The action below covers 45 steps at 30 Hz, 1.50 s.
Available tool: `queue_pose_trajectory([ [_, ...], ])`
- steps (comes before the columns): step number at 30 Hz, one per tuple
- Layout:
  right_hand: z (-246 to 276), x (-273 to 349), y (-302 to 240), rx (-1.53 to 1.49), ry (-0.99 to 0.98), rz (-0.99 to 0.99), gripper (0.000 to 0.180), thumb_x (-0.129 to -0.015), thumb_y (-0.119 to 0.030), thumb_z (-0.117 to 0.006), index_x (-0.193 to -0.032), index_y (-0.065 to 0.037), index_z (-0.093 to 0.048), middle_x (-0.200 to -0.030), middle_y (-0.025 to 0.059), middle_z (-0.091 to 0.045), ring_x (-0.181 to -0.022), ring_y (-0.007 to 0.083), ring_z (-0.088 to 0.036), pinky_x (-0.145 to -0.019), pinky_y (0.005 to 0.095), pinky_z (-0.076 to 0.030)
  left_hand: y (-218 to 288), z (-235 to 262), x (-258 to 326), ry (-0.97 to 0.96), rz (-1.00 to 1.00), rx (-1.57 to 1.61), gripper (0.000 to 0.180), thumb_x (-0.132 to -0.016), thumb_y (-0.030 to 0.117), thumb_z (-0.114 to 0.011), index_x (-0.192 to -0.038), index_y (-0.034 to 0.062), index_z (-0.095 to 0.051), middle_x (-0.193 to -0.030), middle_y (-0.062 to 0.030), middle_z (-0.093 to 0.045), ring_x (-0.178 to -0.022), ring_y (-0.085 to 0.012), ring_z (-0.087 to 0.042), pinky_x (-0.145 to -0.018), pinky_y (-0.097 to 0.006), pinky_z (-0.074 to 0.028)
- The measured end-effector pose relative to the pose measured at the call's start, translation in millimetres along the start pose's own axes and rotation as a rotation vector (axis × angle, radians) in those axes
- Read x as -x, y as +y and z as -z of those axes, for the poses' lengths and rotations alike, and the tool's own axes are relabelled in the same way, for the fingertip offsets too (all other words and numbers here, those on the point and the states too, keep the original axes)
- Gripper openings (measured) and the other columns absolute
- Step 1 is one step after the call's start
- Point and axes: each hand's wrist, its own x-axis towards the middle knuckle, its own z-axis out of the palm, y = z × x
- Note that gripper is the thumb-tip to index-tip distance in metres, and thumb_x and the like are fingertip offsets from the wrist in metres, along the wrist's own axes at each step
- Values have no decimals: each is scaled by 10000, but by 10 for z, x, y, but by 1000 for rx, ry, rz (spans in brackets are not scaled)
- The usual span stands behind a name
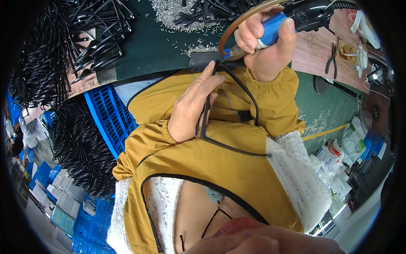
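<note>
My right hand (270, 53) is wrapped round a handheld power tool (272, 30) that looks like an electric screwdriver, with a blue-wrapped grip and a black rear end. A brown tube (230, 31) curves down to its blue nozzle. The nozzle meets a dark block (202, 61) at the table's near edge. My left hand (192, 103) closes on a slim black strip (205, 118), its fingertips right beside the nozzle. Small silver metal pins (198, 48) lie scattered just beyond the block. Where the nozzle meets the strip is partly hidden by my fingers.
Black strips (101, 25) lie heaped at the far left, above another dense bundle (82, 148). A blue crate (110, 114) stands left of my lap. More silver pins (169, 15) are piled at the back. Pliers (332, 61) rest at the right. Bags (338, 165) sit lower right.
</note>
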Motion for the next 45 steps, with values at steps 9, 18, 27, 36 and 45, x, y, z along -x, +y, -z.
queue_pose_trajectory([
  [9,20,-105,106,-39,28,-20,288,-1068,-372,-578,-1040,-99,-491,-745,61,-494,-536,134,-456,-437,254,-342,-160,-83,-15,108,-125,34,437,-797,-226,-548,-1188,-53,-643,-1036,-218,-703,-1158,-448,-703,-916,-463,-591],
  [18,-64,241,-221,-246,-75,-149,387,-1056,-489,-537,-1161,-116,-548,-791,-13,-489,-637,87,-464,-495,224,-345,-110,7,21,79,-44,72,263,-987,-55,-520,-1211,-12,-651,-1394,-265,-610,-1252,-360,-642,-1063,-390,-485],
  [27,450,155,-651,-206,85,-108,469,-1026,-420,-615,-1256,-18,-540,-804,21,-476,-615,92,-415,-468,201,-336,45,627,140,540,-23,-184,154,-982,-62,-522,-1113,19,-516,-1002,-132,-683,-943,-232,-688,-872,-362,-546],
  [36,839,81,-525,-111,55,31,432,-1023,-378,-620,-1284,-37,-568,-807,14,-491,-631,82,-436,-461,182,-340,-250,1630,208,1242,464,-208,848,-809,-71,-494,-1586,-13,-159,-1363,-222,-457,-1246,-292,-466,-1166,-441,-315],
  [45,856,90,-522,-148,50,53,409,-1043,-329,-609,-1300,-20,-536,-837,21,-481,-655,81,-435,-472,182,-353,-456,1697,-429,394,-250,-1130,387,-831,116,-685,-1209,37,-702,-1176,-149,-702,-1125,-357,-647,-1013,-466,-473],
])
